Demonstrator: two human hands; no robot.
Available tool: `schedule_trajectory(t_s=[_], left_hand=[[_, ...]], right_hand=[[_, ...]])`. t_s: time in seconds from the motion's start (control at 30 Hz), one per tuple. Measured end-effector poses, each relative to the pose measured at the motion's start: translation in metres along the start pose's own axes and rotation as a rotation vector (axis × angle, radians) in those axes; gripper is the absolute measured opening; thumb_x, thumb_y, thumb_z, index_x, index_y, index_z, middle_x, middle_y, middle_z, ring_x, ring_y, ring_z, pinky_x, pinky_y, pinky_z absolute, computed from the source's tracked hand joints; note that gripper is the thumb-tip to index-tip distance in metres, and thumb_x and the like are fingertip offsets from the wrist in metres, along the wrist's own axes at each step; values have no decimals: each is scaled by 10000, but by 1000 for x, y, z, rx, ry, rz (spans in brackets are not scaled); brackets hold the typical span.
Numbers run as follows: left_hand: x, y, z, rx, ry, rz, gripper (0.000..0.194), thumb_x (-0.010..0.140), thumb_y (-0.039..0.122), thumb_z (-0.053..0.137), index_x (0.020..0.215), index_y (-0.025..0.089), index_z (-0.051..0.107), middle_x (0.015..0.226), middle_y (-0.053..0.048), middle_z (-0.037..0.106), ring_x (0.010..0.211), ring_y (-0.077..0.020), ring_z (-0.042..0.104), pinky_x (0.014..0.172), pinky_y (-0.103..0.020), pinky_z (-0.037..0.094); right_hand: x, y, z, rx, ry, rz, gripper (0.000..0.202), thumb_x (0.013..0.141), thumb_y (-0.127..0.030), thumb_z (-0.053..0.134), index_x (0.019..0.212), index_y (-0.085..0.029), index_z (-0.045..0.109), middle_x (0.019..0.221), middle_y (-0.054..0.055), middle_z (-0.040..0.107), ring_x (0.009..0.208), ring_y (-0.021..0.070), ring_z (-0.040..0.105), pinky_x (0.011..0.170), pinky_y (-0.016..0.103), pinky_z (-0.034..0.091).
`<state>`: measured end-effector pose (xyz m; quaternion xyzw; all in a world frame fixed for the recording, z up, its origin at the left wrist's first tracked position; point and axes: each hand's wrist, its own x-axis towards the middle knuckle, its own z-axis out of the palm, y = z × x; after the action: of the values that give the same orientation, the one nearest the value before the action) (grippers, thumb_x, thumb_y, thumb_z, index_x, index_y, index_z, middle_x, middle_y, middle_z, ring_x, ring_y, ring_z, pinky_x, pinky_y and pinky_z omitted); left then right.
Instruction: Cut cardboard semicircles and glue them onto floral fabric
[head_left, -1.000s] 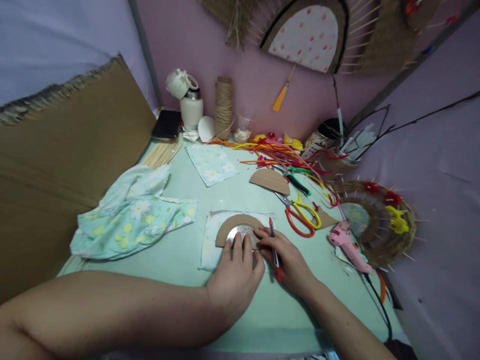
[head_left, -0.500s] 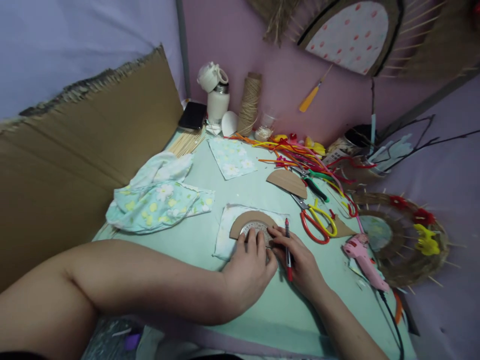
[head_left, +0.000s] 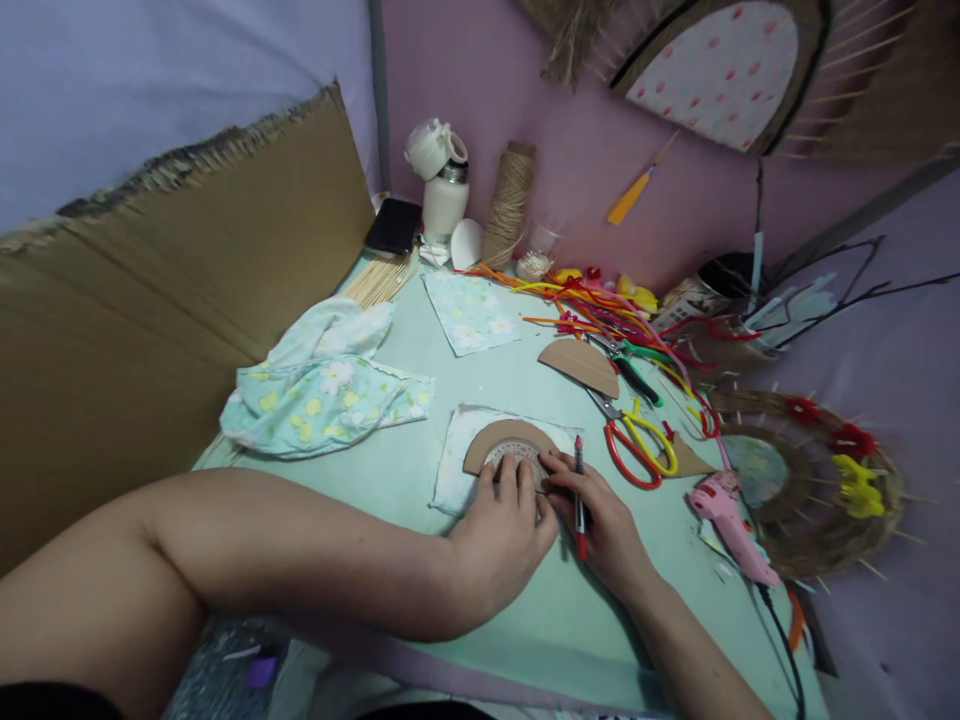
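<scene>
A clear protractor (head_left: 516,451) lies on a brown cardboard half-circle (head_left: 480,448). Under them is a piece of pale fabric (head_left: 450,468). My left hand (head_left: 506,540) reaches across with its fingers apart, their tips resting on the protractor. Beside it, my right hand (head_left: 600,515) has a red marker (head_left: 579,500) between its fingers, tilted nearly upright in the picture. Its fingertips touch the right end of the cardboard, and they hide part of that end.
Scissors (head_left: 634,450), another cardboard half-circle (head_left: 577,366) and a pink glue gun (head_left: 731,525) lie to the right. Floral cloth (head_left: 322,400) is bunched at left beside a cardboard panel (head_left: 225,260). A white bottle (head_left: 445,205) and twine spool (head_left: 510,205) stand at the back.
The whole view has shifted slightly to the right in the picture. My hands, the protractor and the cardboard keep about the same positions relative to each other.
</scene>
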<state>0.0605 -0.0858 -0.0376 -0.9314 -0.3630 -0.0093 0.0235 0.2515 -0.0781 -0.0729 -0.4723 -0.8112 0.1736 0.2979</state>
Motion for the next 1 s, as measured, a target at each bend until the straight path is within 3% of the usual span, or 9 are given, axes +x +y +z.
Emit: schedule_trajectory(t_s=[0.73,1.0], left_hand=[[0,-1,2,31,38,6,334,920,234,436,1196,116,582,1331,-280,529,1217,-389,538,931,-552,444],[3,-2,2,28,-8,13,342,927,247,443,1220,132,579,1348,-270,520,1229,-391,526,931,-551,450]], right_hand=[[3,-4,-1,22,3,8,188,910,-201,538,1076,-258,606,1232,92,660,1210,232,578,976,417,518],[3,-4,-2,29,-10,3,196,921,-182,522,1093,-256,583,1263,89,640,1243,225,547,994,421,502]])
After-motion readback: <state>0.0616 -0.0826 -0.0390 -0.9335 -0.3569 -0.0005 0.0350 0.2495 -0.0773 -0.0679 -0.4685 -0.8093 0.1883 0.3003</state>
